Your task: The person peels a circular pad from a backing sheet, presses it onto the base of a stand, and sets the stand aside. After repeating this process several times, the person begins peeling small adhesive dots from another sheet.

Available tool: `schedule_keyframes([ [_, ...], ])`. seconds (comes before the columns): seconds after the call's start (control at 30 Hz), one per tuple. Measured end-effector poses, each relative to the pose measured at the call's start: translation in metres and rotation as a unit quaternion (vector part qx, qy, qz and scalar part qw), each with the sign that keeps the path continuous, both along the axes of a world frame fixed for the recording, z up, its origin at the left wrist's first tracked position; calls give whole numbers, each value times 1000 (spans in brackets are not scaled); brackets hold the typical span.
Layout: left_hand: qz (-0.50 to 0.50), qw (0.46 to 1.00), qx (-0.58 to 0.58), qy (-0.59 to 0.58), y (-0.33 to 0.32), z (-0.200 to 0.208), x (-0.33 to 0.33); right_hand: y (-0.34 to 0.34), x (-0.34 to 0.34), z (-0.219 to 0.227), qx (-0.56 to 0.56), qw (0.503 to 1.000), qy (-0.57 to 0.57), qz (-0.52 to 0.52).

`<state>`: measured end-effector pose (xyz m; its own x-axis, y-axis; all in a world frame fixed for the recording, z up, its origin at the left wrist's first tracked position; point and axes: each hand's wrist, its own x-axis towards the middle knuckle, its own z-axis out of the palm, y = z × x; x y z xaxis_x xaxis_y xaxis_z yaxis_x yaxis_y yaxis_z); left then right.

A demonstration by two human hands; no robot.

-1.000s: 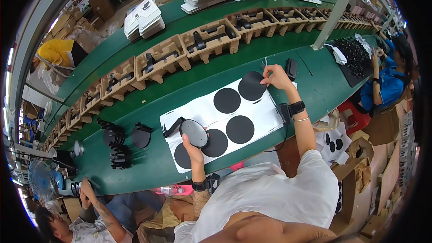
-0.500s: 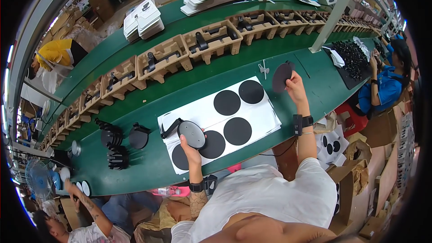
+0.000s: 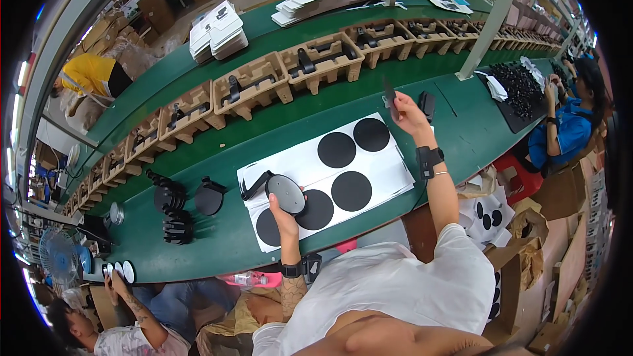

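Note:
My left hand [image 3: 285, 223] grips a round base [image 3: 282, 190] with a grey underside and a black arm [image 3: 256, 186] reaching out to the left. It holds the base tilted over a white sheet [image 3: 310, 142] on the green bench. Several flat black round pads [image 3: 351, 191] lie on that sheet, one partly covered by my left hand and the base. Off the sheet's far right corner, my right hand [image 3: 413, 117] pinches another black round pad [image 3: 390, 97], turned almost edge-on to me. A small dark block [image 3: 427, 105] sits on the bench just right of that hand.
Moulded brown trays [image 3: 247, 95] holding black parts run along behind the bench top. Black stands [image 3: 210, 198] sit at the left. A metal post [image 3: 484, 43] rises at the right, near a pile of small black parts [image 3: 511, 89]. Co-workers are at both sides and across.
My right hand has moved left, and its pad has turned from showing its face to nearly edge-on. The dark block has come into sight. My left hand still holds the base.

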<state>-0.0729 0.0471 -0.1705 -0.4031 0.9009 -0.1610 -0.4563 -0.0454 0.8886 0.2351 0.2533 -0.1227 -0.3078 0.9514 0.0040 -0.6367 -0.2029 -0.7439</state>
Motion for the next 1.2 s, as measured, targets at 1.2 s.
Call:
schedule_keyframes([
  [1.2, -15, 1000, 20, 1, -9, 8, 2, 0, 12, 1, 81, 917, -392, 13],
])
